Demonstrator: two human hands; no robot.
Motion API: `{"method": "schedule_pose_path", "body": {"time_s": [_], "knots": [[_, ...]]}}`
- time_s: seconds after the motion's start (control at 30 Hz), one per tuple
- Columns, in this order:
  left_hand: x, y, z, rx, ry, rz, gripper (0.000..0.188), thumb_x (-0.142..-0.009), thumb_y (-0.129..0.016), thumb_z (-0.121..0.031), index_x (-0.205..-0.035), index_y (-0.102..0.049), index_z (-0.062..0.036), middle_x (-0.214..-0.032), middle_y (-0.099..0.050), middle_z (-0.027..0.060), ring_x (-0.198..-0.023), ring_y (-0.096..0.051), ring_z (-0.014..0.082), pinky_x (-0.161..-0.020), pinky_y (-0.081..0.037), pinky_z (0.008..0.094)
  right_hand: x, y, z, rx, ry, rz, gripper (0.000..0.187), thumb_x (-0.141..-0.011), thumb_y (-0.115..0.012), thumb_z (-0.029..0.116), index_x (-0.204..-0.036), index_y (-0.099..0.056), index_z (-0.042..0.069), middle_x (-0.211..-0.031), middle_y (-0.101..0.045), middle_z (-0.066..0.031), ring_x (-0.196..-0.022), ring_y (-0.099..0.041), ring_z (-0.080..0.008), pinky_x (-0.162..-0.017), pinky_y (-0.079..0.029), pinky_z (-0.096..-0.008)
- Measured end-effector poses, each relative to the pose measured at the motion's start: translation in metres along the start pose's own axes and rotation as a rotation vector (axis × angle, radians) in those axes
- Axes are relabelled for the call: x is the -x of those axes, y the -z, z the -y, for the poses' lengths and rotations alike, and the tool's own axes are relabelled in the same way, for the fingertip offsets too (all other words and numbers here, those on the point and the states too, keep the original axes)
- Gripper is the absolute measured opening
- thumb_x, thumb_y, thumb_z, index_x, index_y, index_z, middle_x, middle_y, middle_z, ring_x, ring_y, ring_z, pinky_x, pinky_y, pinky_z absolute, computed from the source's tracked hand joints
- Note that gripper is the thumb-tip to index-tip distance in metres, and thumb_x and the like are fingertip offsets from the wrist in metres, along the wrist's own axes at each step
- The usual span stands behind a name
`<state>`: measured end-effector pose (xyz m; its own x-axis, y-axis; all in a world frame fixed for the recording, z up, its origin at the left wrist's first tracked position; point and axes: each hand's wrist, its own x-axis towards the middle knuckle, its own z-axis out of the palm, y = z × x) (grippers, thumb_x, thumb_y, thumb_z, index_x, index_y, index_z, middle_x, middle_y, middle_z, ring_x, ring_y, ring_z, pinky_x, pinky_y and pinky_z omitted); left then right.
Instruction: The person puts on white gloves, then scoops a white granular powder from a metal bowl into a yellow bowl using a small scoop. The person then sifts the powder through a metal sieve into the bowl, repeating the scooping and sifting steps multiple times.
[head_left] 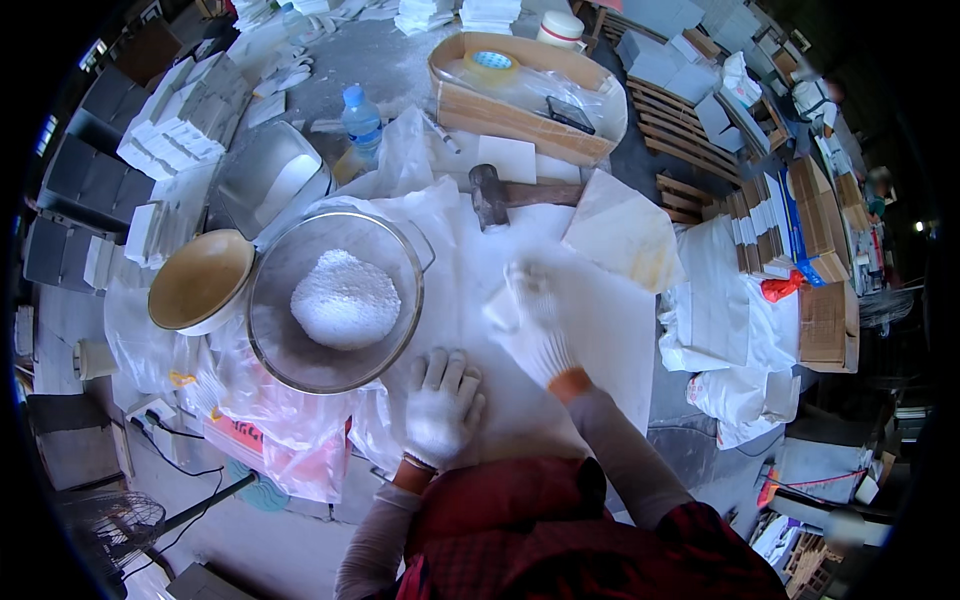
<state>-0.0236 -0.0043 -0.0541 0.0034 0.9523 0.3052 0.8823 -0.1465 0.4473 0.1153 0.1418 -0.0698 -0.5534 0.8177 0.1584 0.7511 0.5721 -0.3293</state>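
Observation:
My left hand [443, 405], in a white knitted glove, lies open with fingers stretched on the pale work surface, just right of the sieve's lower edge. My right hand [530, 318], gloved too, is over the white board [610, 345]; motion smears its fingers, so their grip is unclear. A round metal-rimmed sieve [272, 310] to the left holds a heap of white granules [345, 300]. Beyond my right hand lies a hammer [489, 195] with a dark head and wooden handle. The handle's end meets a pale stone slab [625, 230] with yellowish stains.
A beige bowl [200, 280] adjoins the sieve's left side. Farther back stand a clear tub [270, 180], a water bottle [362, 122] and a cardboard tray [520, 125] with tape and a phone. White tile stacks [185, 115] line the far left; plastic sheeting [290, 425] hangs over the front edge.

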Motion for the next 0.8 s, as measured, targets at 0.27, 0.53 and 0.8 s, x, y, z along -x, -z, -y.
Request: {"method": "schedule_pose_path", "body": {"time_s": [0.27, 0.53, 0.8], "knots": [[-0.004, 0.002, 0.0, 0.044, 0.003, 0.049, 0.03, -0.07, -0.067, -0.018, -0.095, -0.062, -0.0018, -0.11, -0.058, 0.0187, -0.108, -0.051, 0.0387, -0.092, -0.039, 0.0534, 0.0, 0.019, 0.003, -0.011, -0.138, 0.115, 0.081, -0.071, -0.08, 0.035, -0.139, -0.045, 0.008, -0.123, -0.057, -0.0187, -0.119, -0.053, -0.033, -0.103, -0.042, -0.0417], [-0.003, -0.001, -0.001, 0.034, -0.003, 0.008, 0.028, -0.07, -0.067, -0.017, -0.093, -0.061, -0.0015, -0.108, -0.058, 0.0186, -0.105, -0.051, 0.0388, -0.092, -0.039, 0.0525, 0.025, 0.01, 0.003, 0.011, -0.041, 0.024, 0.08, -0.068, -0.081, 0.035, -0.136, -0.047, 0.008, -0.125, -0.056, -0.019, -0.117, -0.054, -0.0361, -0.101, -0.043, -0.0435], [-0.004, 0.001, -0.003, 0.002, -0.021, 0.013, 0.028, -0.072, -0.066, -0.018, -0.095, -0.062, -0.002, -0.109, -0.058, 0.0182, -0.106, -0.051, 0.0383, -0.093, -0.038, 0.0523, -0.023, 0.028, 0.002, -0.114, -0.048, 0.106, 0.082, -0.067, -0.082, 0.028, -0.137, -0.047, 0.005, -0.128, -0.056, -0.0184, -0.122, -0.051, -0.033, -0.106, -0.039, -0.0406]]}}
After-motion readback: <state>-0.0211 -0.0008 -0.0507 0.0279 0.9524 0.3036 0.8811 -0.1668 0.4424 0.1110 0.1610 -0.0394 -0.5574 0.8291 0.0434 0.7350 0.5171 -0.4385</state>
